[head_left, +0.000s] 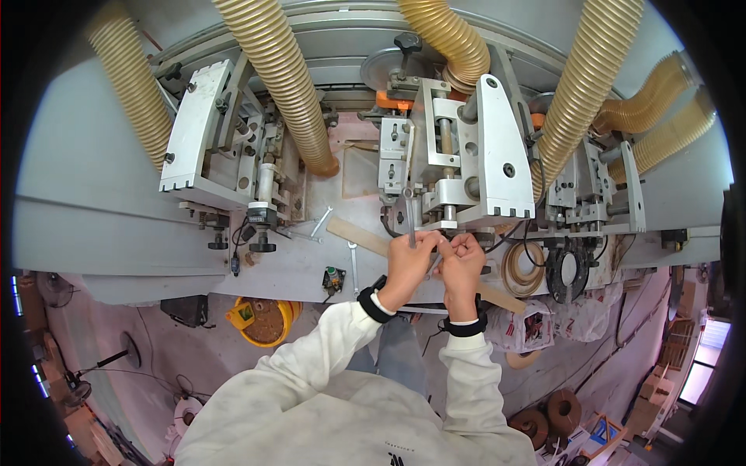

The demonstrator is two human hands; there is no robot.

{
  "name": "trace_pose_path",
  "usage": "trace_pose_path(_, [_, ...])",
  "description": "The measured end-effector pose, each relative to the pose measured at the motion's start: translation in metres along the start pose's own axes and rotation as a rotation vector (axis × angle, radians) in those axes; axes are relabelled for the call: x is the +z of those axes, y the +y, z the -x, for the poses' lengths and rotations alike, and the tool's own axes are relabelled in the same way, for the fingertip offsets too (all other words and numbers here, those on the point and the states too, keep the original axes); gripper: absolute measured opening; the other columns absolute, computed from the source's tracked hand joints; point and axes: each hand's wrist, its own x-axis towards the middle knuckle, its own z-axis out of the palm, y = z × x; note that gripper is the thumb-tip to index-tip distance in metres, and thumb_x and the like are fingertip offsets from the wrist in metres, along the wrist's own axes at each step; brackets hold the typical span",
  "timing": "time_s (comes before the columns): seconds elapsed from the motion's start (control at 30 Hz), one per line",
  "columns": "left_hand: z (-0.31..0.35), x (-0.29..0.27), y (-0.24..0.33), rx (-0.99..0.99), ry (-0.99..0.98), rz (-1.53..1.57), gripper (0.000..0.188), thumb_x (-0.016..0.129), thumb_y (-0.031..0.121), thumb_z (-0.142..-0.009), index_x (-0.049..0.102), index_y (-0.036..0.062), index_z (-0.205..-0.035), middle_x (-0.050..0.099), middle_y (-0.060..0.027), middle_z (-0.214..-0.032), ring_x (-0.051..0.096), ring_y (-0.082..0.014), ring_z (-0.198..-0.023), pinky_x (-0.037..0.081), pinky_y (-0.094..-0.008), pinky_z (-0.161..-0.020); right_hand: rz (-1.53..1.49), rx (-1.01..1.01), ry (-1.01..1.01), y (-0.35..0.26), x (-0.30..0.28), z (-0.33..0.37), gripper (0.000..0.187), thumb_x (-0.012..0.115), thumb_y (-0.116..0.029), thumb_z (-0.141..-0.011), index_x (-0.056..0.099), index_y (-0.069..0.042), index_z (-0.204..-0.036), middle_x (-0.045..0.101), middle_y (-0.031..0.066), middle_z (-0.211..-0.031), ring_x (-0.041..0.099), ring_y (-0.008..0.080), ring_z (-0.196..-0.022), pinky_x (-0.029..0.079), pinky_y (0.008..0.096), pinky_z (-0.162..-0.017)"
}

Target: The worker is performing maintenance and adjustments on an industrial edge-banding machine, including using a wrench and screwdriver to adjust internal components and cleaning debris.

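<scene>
My left hand (407, 268) is closed around a combination wrench (411, 217), whose ring end points up and away from me. Close beside it, my right hand (461, 270) has its fingers pinched together, and the fingertips of both hands meet. Whatever sits in that pinch is too small and covered to make out. Both hands are just in front of the machine's middle unit (497, 147), a block of pale metal plates and shafts. Two more wrenches, one angled (322, 222) and one lengthwise (353, 268), rest on the machine bed to the left.
A wooden strip (357, 235) passes under my hands. Another unit (198, 128) stands left. Ribbed hoses (284, 78) hang from above. A small green-topped part (334, 279) lies near the front edge. Below are a yellow bucket (291, 314) and plastic bags (522, 330); a coiled band (513, 272) lies right.
</scene>
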Motion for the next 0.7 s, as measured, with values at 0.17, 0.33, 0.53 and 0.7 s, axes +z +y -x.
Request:
trace_pose_path(0.17, [0.032, -0.046, -0.021, 0.371, 0.031, -0.440, 0.028, 0.063, 0.021, -0.091, 0.070, -0.0061, -0.097, 0.068, -0.0232, -0.080, 0.064, -0.0353, -0.067, 0.050, -0.0428, -0.065, 0.016, -0.144, -0.163, 0.006, -0.014, 0.034, 0.023, 0.068, -0.006, -0.092, 0.057, 0.001, -0.111, 0.056, -0.0017, -0.067, 0.050, 0.0050, -0.051, 0.042, 0.0214, -0.046])
trace_pose_path(0.33, [0.069, -0.056, -0.035, 0.761, -0.231, -0.889, 0.041, 0.061, 0.010, -0.086, 0.059, -0.0049, -0.125, 0.058, -0.0201, -0.092, 0.057, -0.0407, -0.085, 0.048, -0.0457, -0.077, -0.092, 0.057, -0.176, 0.023, -0.035, 0.079, 0.021, 0.064, -0.014, -0.098, 0.061, 0.002, -0.112, 0.053, -0.0014, -0.063, 0.049, 0.0057, -0.052, 0.043, 0.0222, -0.048])
trace_pose_path(0.53, [0.034, -0.040, -0.035, 0.609, -0.193, -0.574, 0.033, 0.058, 0.016, -0.098, 0.059, -0.0052, -0.123, 0.061, -0.0179, -0.096, 0.064, -0.0323, -0.087, 0.052, -0.0395, -0.079, 0.099, -0.213, -0.048, -0.019, -0.064, 0.093, 0.019, 0.064, -0.014, -0.100, 0.068, 0.004, -0.100, 0.060, 0.0010, -0.070, 0.052, 0.0058, -0.059, 0.041, 0.0213, -0.054])
trace_pose_path(0.7, [-0.004, -0.018, -0.012, -0.070, -0.313, 0.135, 0.034, 0.048, 0.026, -0.107, 0.060, -0.0037, -0.119, 0.067, -0.0089, -0.108, 0.066, -0.0137, -0.083, 0.057, -0.0274, -0.076, 0.254, -0.450, 0.023, -0.052, -0.059, 0.098, 0.014, 0.066, -0.011, -0.098, 0.067, 0.003, -0.096, 0.059, 0.0003, -0.072, 0.053, 0.0067, -0.061, 0.041, 0.0213, -0.055])
